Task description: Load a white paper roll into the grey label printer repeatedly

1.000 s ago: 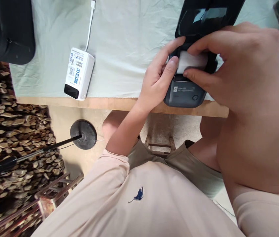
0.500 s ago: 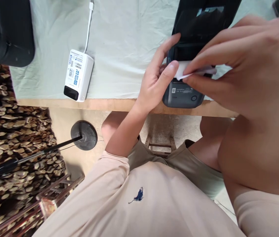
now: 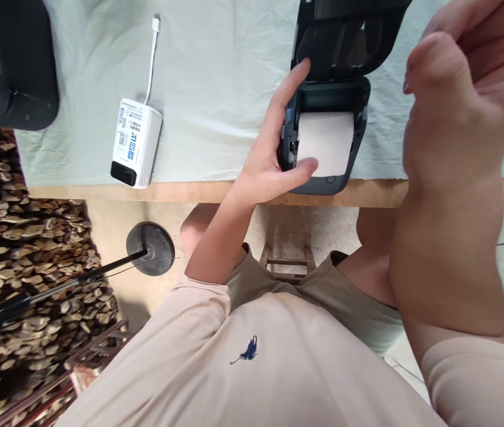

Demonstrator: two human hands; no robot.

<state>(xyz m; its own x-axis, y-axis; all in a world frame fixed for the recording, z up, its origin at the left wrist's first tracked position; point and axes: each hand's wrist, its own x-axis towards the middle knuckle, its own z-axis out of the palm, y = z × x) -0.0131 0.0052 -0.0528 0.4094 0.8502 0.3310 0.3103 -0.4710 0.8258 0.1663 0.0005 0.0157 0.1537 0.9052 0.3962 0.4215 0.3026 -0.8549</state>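
Observation:
A dark grey label printer [image 3: 332, 185] stands at the table's front edge with its lid [image 3: 341, 41] raised. White paper [image 3: 326, 139] lies in its bay and reaches over the front. My left hand [image 3: 269, 154] grips the printer's left side, thumb on the paper's lower left and a finger up by the lid hinge. Its other fingers are hidden. Off to the right of the printer, my right hand [image 3: 465, 83] is raised close to the camera, loosely curled, thumb apart from the fingers. I see nothing in it, though its fingertips are partly hidden.
A white power bank [image 3: 136, 142] with a short cable [image 3: 151, 65] lies left on the cloth-covered table [image 3: 207, 107]. A black rounded object [image 3: 11, 65] sits at the far left. Below are a round stand base [image 3: 150, 248] and stacked firewood [image 3: 24, 237].
My right hand has let go of the paper and moved up and right, away from the printer. The paper now lies flat in the bay. My left hand stays at the printer.

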